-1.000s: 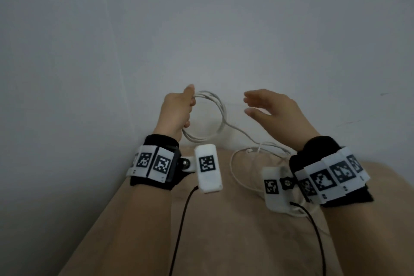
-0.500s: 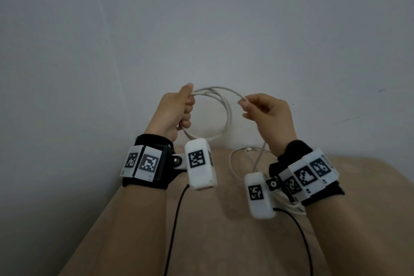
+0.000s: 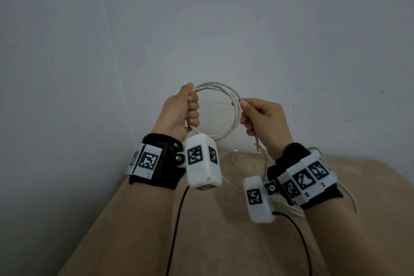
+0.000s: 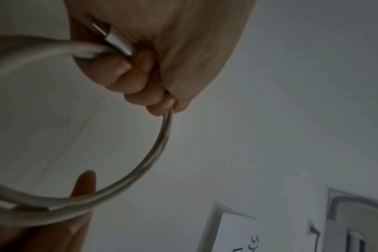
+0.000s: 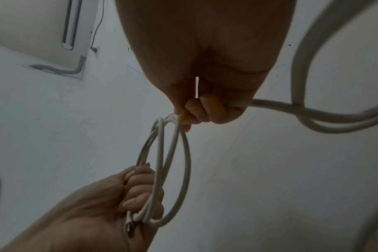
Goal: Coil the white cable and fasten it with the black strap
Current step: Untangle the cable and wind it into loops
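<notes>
Only our left wrist view shows the plug (image 4: 117, 40); our 2 hands, left hand (image 3: 177, 112) and right hand (image 3: 264, 119), grasp 1 white cable (image 3: 224, 87).

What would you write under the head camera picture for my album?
Left hand grips a coil of white cable while right hand feeds on another loop.

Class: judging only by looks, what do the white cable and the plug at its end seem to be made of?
White cable: probably a soft plastic or rubber jacket, smooth and matte; it bends into even loops without kinking.
Plug: white shell looks like hard plastic, its tip seemingly metal, catching a bright glint inside the left hand.
</notes>
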Available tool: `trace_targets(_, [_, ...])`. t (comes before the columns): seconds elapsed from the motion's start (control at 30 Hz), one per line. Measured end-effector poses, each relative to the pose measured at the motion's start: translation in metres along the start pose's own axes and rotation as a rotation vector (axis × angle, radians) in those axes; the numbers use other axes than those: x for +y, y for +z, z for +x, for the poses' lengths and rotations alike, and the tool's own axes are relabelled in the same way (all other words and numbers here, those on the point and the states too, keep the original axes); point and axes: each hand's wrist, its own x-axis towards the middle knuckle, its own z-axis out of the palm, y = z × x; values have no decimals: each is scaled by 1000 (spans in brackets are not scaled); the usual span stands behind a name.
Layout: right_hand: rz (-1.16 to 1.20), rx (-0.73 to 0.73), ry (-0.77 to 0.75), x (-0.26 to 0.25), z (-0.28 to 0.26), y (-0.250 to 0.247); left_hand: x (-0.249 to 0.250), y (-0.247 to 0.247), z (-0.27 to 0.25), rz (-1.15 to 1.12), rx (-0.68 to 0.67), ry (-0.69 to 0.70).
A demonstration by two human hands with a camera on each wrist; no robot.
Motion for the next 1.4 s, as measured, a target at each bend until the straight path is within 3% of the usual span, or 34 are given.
trace_targets(0.13, [-113,49,-44,3,-1,1,-2,-2,2,-8,36,13])
trace_targets(0.27, [-199,-22,-34,2,-3,5,-1,-2,2,-115,-5,-15])
trace_targets(0.43, [-12,-133,113,-2,-4,8,-2,1,3,-213,-34,-51])
trace_targets(0.57, [13,-157,128,0,-3,8,-3,1,6,-275,-23,-56])
trace_targets(0.63, [140,-162,173,0,-3,10,-3,1,8,-324,-46,-74])
trace_targets(0.77, [649,-286,356,-6,-3,7,-5,0,12,-421,-124,-132])
trace_targets(0.93, [906,-333,414,-10,-4,2,-8,7,12,-471,-179,-177])
trace_targets(1.4, [712,-280,357,-3,1,-3,-27,8,12,-112,-27,-42])
